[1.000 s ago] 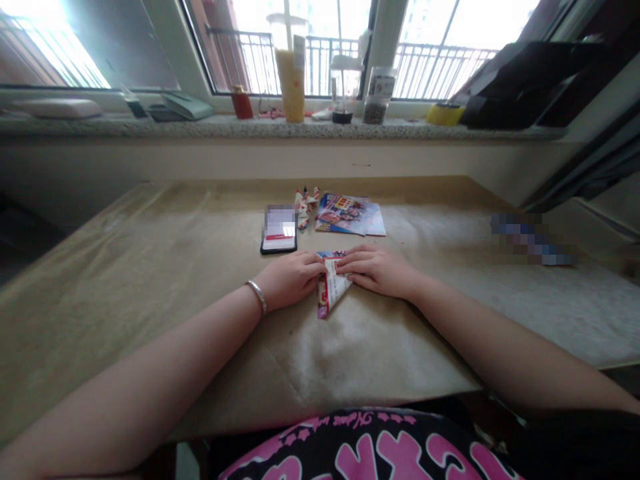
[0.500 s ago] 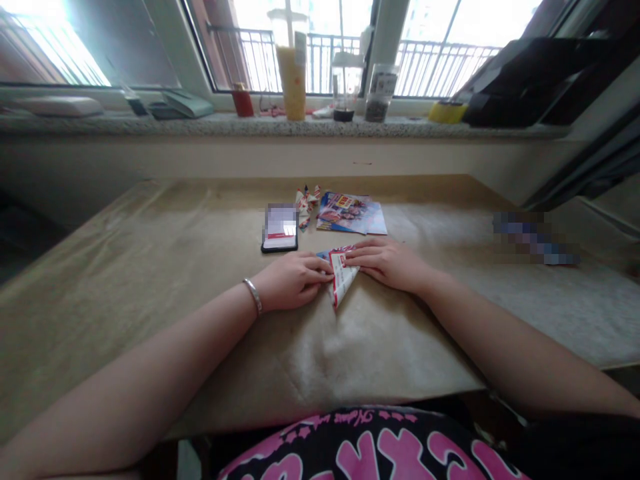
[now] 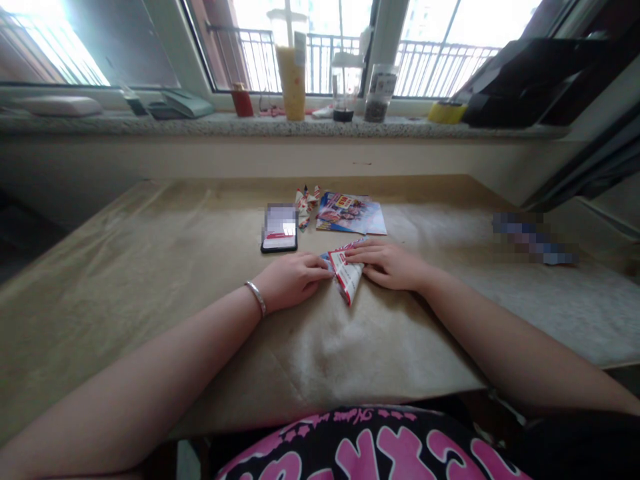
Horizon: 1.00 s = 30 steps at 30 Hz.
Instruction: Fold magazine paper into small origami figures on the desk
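Observation:
A folded piece of printed paper (image 3: 347, 279), white with red and blue print, lies on the brown paper-covered table (image 3: 150, 267), its point toward me. My left hand (image 3: 293, 280), a silver bracelet on its wrist, rests at the paper's left edge with fingers curled and fingertips on it. My right hand (image 3: 387, 265) lies over the paper's right side, fingers stretched flat and pressing it down.
A phone (image 3: 279, 229) lies just beyond my left hand. Behind it are small folded paper pieces (image 3: 306, 202) and a stack of printed sheets (image 3: 353, 215). A tall yellow drink cup (image 3: 293, 73), jars and a red container stand on the windowsill. A dark bag (image 3: 520, 80) sits at the right.
The folded paper has turned and shifted right, its point swinging from lower left toward lower right. Both hands moved slightly right with it and stayed on it.

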### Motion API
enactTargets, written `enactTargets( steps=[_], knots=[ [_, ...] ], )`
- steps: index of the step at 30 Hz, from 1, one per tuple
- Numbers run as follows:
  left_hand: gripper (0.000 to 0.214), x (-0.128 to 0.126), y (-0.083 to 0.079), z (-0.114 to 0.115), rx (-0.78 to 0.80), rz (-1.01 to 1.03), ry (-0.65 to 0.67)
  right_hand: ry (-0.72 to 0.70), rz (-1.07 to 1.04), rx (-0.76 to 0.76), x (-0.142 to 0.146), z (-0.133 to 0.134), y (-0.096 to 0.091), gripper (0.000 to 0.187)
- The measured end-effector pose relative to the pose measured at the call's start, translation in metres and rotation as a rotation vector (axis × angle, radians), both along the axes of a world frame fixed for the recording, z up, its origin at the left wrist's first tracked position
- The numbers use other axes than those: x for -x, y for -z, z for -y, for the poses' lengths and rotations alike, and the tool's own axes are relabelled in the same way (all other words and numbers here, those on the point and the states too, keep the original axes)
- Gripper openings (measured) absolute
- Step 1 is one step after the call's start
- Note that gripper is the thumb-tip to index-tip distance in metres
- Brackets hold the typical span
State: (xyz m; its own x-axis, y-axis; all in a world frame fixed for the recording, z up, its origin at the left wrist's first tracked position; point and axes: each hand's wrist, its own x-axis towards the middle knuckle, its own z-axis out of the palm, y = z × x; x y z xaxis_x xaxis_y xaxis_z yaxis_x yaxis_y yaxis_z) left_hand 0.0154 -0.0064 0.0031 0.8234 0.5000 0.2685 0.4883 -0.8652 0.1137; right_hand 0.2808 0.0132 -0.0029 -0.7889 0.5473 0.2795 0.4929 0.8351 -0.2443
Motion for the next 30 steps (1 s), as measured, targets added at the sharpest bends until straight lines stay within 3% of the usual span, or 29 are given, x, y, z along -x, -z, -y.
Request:
enactTargets(
  steps=[7,19,30],
  knots=[
    [0.031,0.002,-0.003,-0.001,-0.003,-0.015,-0.080,-0.012,0.006,0.041,0.004,-0.001,0.001,0.039],
    [0.031,0.003,-0.006,-0.003,-0.002,-0.034,-0.097,-0.036,0.045,0.021,0.015,0.001,0.002,0.042],
    [0.024,0.002,0.002,-0.010,-0.039,0.017,-0.139,-0.035,0.067,0.026,0.017,0.000,0.003,0.044]
  ],
)
